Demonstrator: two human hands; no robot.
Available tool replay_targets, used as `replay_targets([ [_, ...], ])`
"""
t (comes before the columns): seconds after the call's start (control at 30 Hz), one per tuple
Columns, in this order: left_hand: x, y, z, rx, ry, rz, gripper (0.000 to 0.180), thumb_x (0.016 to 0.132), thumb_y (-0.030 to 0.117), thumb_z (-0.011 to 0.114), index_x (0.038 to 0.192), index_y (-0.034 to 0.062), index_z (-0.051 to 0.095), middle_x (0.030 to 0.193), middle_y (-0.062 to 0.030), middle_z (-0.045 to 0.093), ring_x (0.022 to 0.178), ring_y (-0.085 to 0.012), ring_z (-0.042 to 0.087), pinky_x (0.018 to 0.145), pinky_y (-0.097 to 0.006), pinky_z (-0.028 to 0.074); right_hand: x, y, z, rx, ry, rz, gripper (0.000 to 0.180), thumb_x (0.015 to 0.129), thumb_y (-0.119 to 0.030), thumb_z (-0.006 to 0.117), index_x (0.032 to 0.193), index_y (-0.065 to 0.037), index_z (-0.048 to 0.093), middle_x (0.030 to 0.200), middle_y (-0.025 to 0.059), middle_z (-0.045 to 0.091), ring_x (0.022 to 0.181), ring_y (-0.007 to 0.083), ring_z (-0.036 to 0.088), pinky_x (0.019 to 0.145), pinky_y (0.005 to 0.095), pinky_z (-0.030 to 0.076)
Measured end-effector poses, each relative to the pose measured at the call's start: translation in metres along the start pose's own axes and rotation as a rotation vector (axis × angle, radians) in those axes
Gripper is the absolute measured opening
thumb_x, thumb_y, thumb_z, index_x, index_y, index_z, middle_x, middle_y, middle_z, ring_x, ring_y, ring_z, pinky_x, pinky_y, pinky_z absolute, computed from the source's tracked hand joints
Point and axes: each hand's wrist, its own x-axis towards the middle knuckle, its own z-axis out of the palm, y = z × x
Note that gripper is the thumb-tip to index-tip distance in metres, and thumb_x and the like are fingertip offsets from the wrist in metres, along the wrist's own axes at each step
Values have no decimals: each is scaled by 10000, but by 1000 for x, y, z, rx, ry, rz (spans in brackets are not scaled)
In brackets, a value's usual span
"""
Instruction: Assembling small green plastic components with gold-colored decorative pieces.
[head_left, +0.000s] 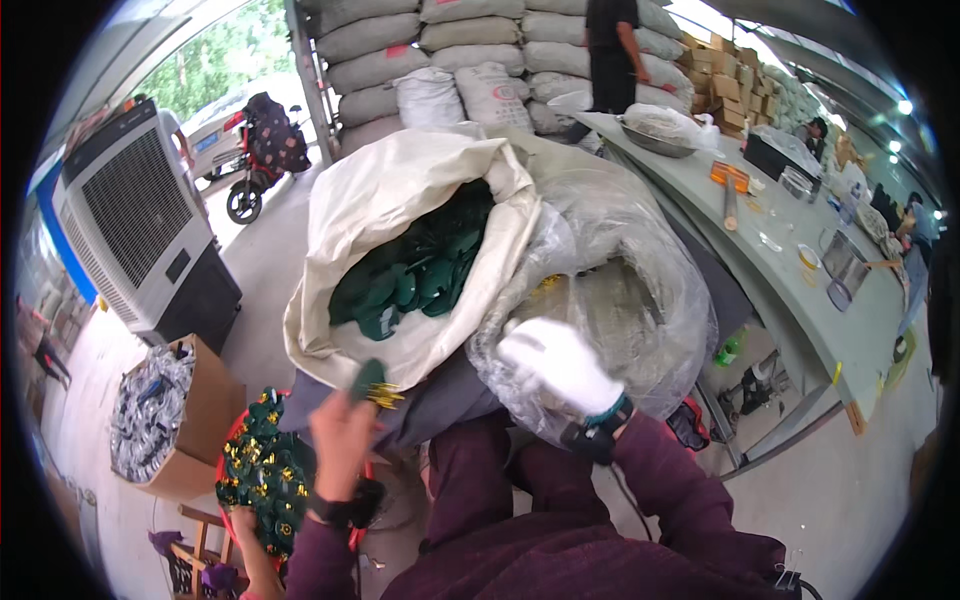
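My bare left hand [343, 435] is closed on a dark green disc-like piece [367, 377] with gold-coloured bits [384, 396] beside it. It is held just below the near rim of a cream cloth sack [330, 235]. Inside that sack lie many flat, dark green rounded pieces [425, 280]. My right hand [560, 365], in a white glove, is over the near left part of a clear plastic bag [660, 260]; its fingers are smeared by motion. A small heap of gold-coloured bits [547, 287] shows in the bag near the glove.
Lower left, another person's hand [245, 525] reaches to a red basin [226, 440] of green pieces with gold parts. Beyond stand a carton [212, 410] of clear-wrapped items and an air cooler [135, 200]. A long table [790, 240] runs along the right. Stacked sacks [370, 65] line the back.
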Motion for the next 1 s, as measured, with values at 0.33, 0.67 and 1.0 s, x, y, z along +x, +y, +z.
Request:
replay_targets([
  [0.33, 29, -50, -162, 1143, 518, -104, 263, 778, 186, 639, 998, 54, 583, 996, -203, 587, 936, -379, 605, 766, -465, 505, 76, 188, -136, -741, 19, 59, 290, 915, -186, 570, 1175, -64, 610, 832, 24, 591, 623, 112, 493, 556, 272, 436],
  [0.67, 136, -25, 11, 780, 182, 371, 154, 723, 88, 614, 864, 26, 616, 895, -177, 620, 849, -353, 626, 754, -456, 516, 104, 180, -83, -1044, 53, 202, 354, 907, -86, 520, 1241, 31, 515, 1152, 333, 558, 1070, 483, 524, 877, 492, 430],
  [1.0, 205, -72, 54, 842, 21, -92, 657, 696, 347, 741, 1297, 159, 554, 1211, -215, 555, 1180, -433, 475, 893, -551, 454, 91, 138, -47, -968, 146, 336, 265, 912, -69, 551, 1136, 69, 528, 1133, 283, 555, 1053, 426, 535, 915, 427, 418],
])
